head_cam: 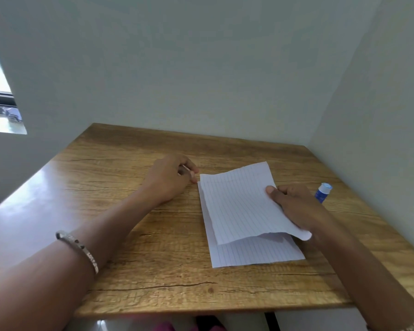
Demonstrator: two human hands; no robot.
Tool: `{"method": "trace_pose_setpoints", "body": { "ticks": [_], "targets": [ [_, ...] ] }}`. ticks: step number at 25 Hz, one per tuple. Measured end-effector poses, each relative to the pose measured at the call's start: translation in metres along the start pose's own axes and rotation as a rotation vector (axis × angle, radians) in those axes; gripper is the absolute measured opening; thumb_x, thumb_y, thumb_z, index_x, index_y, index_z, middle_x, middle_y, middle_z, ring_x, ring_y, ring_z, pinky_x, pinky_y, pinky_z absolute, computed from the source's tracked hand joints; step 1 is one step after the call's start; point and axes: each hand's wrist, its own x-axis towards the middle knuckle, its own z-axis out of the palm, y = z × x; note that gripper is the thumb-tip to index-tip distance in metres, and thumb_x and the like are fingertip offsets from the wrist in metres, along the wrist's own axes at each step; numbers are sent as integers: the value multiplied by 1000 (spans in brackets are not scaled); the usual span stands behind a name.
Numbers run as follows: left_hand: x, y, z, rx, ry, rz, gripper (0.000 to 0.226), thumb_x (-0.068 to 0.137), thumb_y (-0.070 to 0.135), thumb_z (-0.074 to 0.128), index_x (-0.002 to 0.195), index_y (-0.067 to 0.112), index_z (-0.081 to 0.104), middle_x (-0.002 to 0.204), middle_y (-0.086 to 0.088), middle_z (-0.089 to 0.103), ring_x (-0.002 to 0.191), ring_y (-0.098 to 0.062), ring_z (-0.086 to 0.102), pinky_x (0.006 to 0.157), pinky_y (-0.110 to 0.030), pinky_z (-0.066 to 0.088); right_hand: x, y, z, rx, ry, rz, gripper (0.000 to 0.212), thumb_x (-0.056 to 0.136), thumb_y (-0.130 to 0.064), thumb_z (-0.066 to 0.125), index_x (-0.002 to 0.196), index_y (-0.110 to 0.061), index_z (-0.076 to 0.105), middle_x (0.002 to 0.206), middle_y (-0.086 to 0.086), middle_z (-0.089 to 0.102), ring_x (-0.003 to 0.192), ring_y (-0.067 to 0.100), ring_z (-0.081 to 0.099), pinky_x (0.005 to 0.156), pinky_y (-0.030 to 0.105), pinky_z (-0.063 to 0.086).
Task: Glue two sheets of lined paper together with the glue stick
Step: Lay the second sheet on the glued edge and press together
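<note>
Two lined sheets stacked on the wooden table, the top one pinched in the right hand.

The upper sheet [239, 201] lies skewed over the lower sheet [253, 254], which rests flat on the table [153, 259] and shows at the left edge and near end. The right hand [294, 206] grips the upper sheet at its right edge, thumb on top and fingers hidden beneath, so that side curls up off the sheet below. The glue stick [322, 192], blue with a white cap, lies on the table just behind the right hand, apart from the paper. The left hand [170, 177] rests on the table beside the sheets' far left corner, fingers curled; whether it holds anything cannot be told. A bangle [79, 249] circles the left forearm.
</note>
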Motion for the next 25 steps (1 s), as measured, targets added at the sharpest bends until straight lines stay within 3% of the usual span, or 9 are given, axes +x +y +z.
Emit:
{"method": "trace_pose_setpoints", "body": {
  "ticks": [7,12,16,25],
  "targets": [
    [3,-6,3,2,17,56,16,92,14,65,94,26,74,81,23,65,68,5,56,68,-18,41,7,1,7,12,-3,7,40,103,-43,50,79,-18,69,81,3,68,75,17,63,63,30,40],
    [6,-10,5,8,4,63,12,89,18,71,93,29,75,87,22,68,65,6,58,69,-20,46,5,1,6,38,-22,16,39,103,-42,51,77,-19,68,82,4,68,75,18,62,64,30,41],
    [7,-12,5,40,-19,60,15,83,21,77,95,31,74,87,18,72,63,11,56,65,-13,37,2,0,4,94,-31,34,41,102,-40,53,70,-20,65,74,2,66,66,15,61,58,27,39],
    [6,-12,3,77,-32,63,15,82,19,79,94,28,76,92,16,72,66,9,57,63,-11,33,1,-1,5,104,-40,49,38,102,-41,54,74,-19,69,79,5,69,73,19,64,62,30,42]
  ]
}}
